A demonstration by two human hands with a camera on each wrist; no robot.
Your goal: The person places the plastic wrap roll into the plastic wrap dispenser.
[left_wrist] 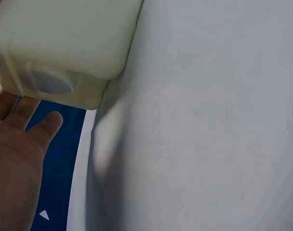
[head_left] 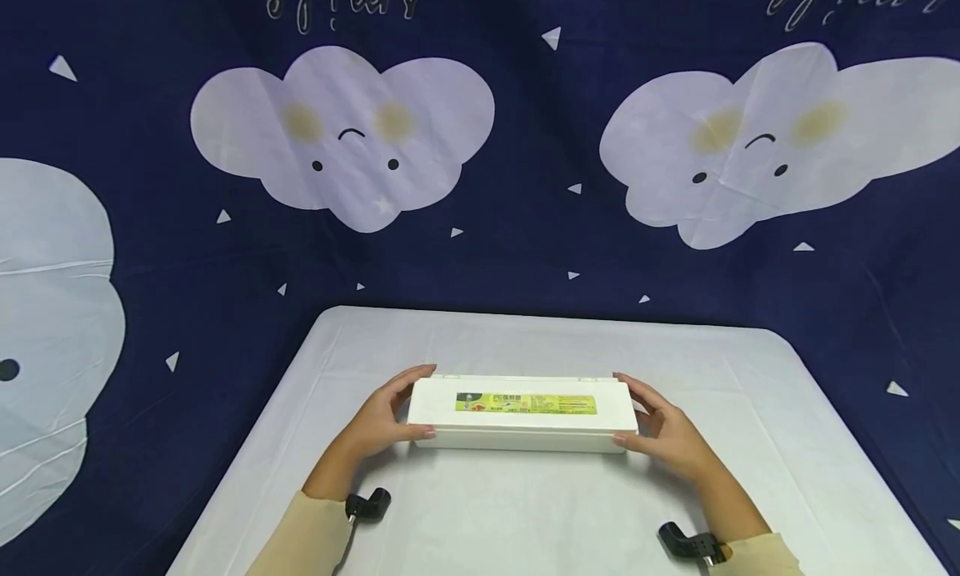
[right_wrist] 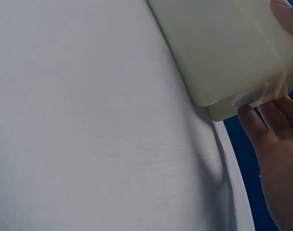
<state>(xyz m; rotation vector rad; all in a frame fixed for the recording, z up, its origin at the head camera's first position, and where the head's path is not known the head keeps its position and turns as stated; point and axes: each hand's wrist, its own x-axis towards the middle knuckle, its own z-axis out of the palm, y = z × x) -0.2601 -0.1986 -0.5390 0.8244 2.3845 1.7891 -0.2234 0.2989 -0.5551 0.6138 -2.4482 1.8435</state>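
A long white cling film box (head_left: 517,439) with a hinged lid lies crosswise before me, a yellow-green label (head_left: 525,403) on its top. My left hand (head_left: 375,422) grips its left end, thumb on the near side and fingers round the back corner. The right hand (head_left: 678,443) holds the opposite end in the same way. In the left wrist view the end of the box (left_wrist: 64,36) shows a rounded recess, with fingers of the left hand (left_wrist: 14,159) beneath it. Fingertips of the right hand (right_wrist: 281,163) touch the other end of the box (right_wrist: 219,53) in the right wrist view.
A white cloth covers the table (head_left: 517,509), which has rounded far corners. Behind it hangs a dark blue curtain (head_left: 525,267) printed with clouds and small triangles. Black camera mounts (head_left: 369,504) sit on both wrists, near the beige sleeves (head_left: 303,538).
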